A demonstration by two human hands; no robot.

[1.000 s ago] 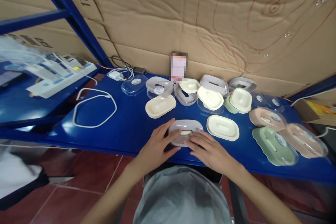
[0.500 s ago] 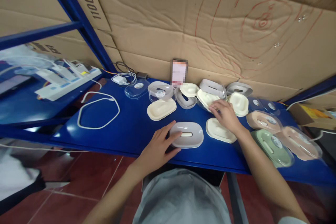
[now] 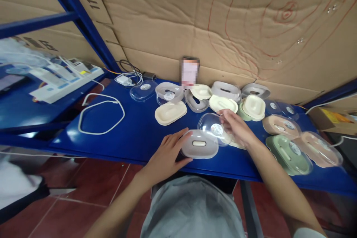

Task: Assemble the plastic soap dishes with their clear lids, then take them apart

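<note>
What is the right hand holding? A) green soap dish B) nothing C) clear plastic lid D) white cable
C: the right hand has its grip on a clear plastic lid with a round sticker, held tilted just above the grey soap box that the left hand steadies on the blue table.

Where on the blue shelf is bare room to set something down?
Bare shelf lies between the white cable loop, the cream tray and the left hand. Right of the right hand, pink and green boxes crowd it.
</note>
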